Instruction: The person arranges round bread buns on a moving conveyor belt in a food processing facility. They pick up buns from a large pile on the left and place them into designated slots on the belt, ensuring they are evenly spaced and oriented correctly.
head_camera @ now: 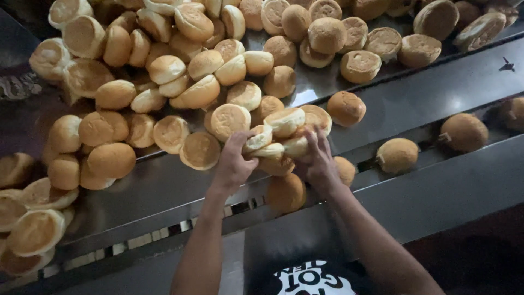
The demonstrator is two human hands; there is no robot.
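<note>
My bare forearms rise from the frame's bottom; my left hand (233, 164) and right hand (316, 161) curl, fingers closed around a cluster of round golden-brown bread buns (275, 143) at centre.

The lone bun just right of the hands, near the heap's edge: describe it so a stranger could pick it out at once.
Start at the big heap of buns on the steel table. Follow its lower edge to the right, past the right hand. There sits one round bun dome up, evenly golden brown, on bare metal with a gap around it, unlike its piled neighbours.
</note>
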